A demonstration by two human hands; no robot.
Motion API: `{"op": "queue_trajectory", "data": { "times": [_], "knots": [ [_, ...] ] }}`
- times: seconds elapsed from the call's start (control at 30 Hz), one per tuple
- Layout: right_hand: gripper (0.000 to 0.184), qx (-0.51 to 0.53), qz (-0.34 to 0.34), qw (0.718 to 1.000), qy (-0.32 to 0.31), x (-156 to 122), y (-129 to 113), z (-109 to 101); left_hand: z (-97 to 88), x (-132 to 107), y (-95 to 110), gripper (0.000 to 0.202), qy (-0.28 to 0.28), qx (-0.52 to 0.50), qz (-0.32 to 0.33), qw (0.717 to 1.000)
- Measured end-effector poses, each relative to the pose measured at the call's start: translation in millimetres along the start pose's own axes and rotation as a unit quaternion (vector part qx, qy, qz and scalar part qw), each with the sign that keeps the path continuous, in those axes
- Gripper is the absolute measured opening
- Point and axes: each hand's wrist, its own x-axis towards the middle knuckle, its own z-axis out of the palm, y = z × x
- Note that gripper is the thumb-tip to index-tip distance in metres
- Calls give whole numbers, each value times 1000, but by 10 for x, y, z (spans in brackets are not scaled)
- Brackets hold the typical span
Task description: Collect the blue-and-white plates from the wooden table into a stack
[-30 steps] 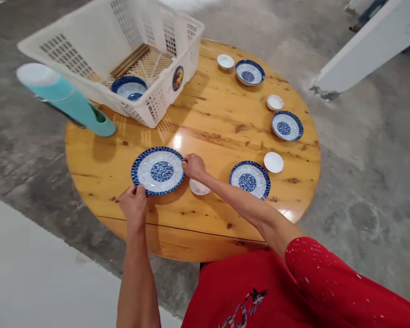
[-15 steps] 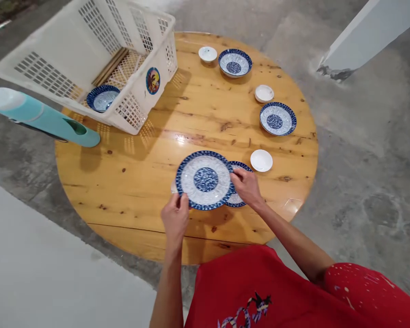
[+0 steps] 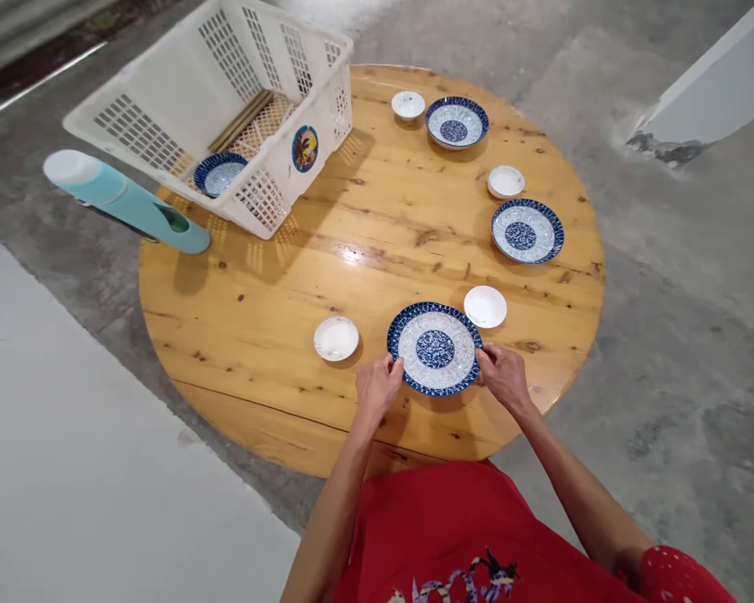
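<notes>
A blue-and-white patterned plate (image 3: 436, 348) sits near the front edge of the round wooden table (image 3: 276, 285). My left hand (image 3: 380, 387) pinches its left rim. My right hand (image 3: 506, 377) pinches its right rim. The second plate that lay at this spot earlier is hidden; only the one plate shows now. A small white saucer (image 3: 336, 338) lies to the left of the plate, and another white saucer (image 3: 485, 306) lies just behind its right side.
Farther right and back are a second patterned plate (image 3: 527, 230), a saucer (image 3: 506, 181), a third patterned plate (image 3: 457, 122) and a small white bowl (image 3: 408, 105). A white plastic basket (image 3: 163, 117) at the back left holds a blue bowl (image 3: 219, 173). A teal bottle (image 3: 126, 205) lies beside it.
Both hands carried the plate from the table's left front to the right, over the spot where another plate lay. The saucer it covered is now in the open.
</notes>
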Motion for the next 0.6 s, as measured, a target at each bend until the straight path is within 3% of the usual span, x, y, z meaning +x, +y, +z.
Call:
{"op": "queue_trajectory", "data": {
  "times": [0.33, 0.6],
  "knots": [
    [33, -203, -27, 976, -75, 155, -24, 28, -105, 82, 24, 37, -17, 93, -27, 995],
    [29, -244, -35, 962, -121, 245, -75, 41, -128, 124, -10, 41, -28, 128, -31, 991]
  ]
}}
